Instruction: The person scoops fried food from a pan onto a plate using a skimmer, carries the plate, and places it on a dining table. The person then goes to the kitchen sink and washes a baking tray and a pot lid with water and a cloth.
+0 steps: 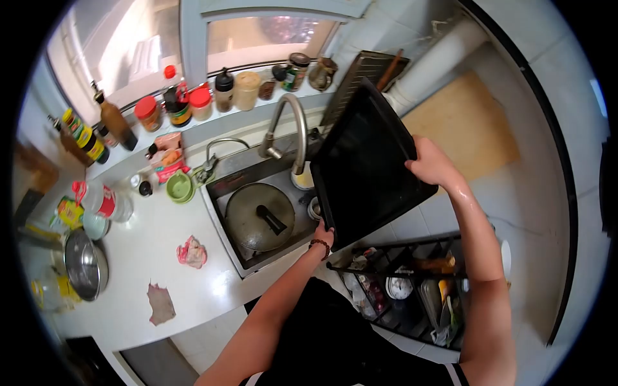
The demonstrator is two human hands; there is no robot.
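White kitchen bench (138, 248) runs below the window, a steel sink (223, 235) set into its right part; a black rectangular deep-rimmed tray (370, 170) is held tilted at the sink's right edge; the right hand (432, 162) grasps the tray's right rim; the left hand (325, 235) grasps the rim by its lower left corner; the curved metal tap (300, 122) stands just beside the tray's upper left rim; a round lid with a black handle (257, 222) lies in the sink; a crumpled pink-and-white cloth (192, 252) lies left of the sink's left edge; the tray hides the sink's right end and its own underside; fingers of both hands are partly hidden; contents of the black floor rack (354, 269) are hard to make out.
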